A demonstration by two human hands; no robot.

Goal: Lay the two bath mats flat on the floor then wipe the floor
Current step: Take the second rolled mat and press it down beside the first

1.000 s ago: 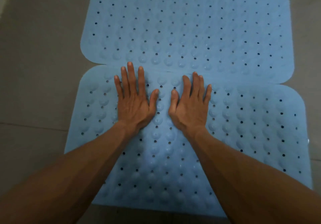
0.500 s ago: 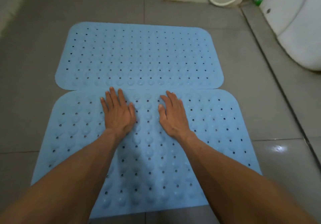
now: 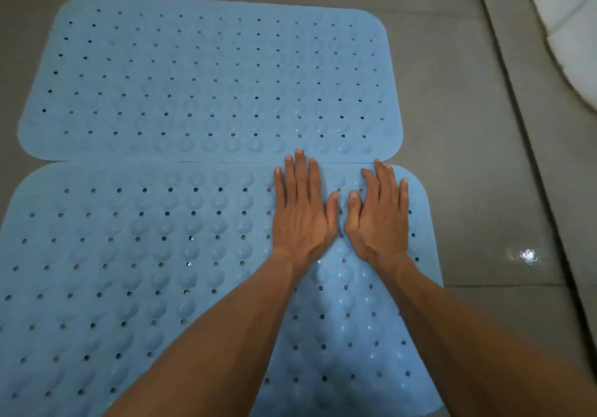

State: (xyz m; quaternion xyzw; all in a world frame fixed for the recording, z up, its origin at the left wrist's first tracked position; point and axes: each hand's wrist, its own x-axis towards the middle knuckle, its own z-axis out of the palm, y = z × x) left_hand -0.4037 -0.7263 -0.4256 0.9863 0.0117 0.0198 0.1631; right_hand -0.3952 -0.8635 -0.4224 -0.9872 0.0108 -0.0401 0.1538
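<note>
Both hands, left hand (image 3: 302, 209) and right hand (image 3: 379, 216), press with flat, empty grip near the near mat (image 3: 129, 271) far-right corner; uneven pressure could shift it over the far mat (image 3: 193, 77).

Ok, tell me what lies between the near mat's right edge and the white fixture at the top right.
In the head view, only bare grey floor tile separates the near mat from the white fixture, crossed by a grout line and one bright glare spot.

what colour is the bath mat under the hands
Light blue, dotted with small holes and round bumps: the near bath mat, head view.
</note>
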